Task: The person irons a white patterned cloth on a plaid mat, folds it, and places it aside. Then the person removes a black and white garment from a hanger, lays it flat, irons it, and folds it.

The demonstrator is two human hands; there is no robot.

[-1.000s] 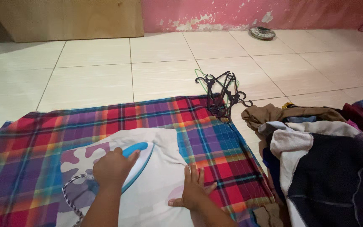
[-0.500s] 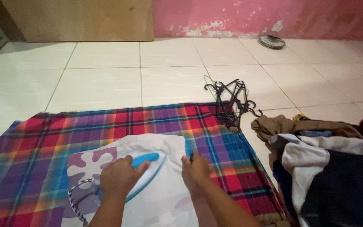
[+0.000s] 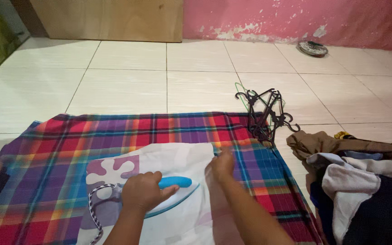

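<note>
My left hand (image 3: 142, 193) grips the blue handle of a white and blue iron (image 3: 174, 196) that rests flat on a white cloth (image 3: 169, 156) with a purple and white flower print. A braided cord (image 3: 94, 209) trails from the iron's back. My right hand (image 3: 223, 164) presses on the white cloth's far right corner, fingers together; it looks blurred. The white cloth lies on a plaid blanket (image 3: 128, 131) in red, purple and blue, spread on the tiled floor.
A bundle of dark hangers (image 3: 264, 113) lies at the blanket's far right corner. A heap of clothes (image 3: 364, 181) sits on the right. A wooden panel (image 3: 110, 18) leans on the pink wall; a small round dish (image 3: 312, 48) lies near it.
My right hand slid from the near part of the white cloth up to its far right corner. The iron shifted slightly right with my left hand. The view tilted and shifted.
</note>
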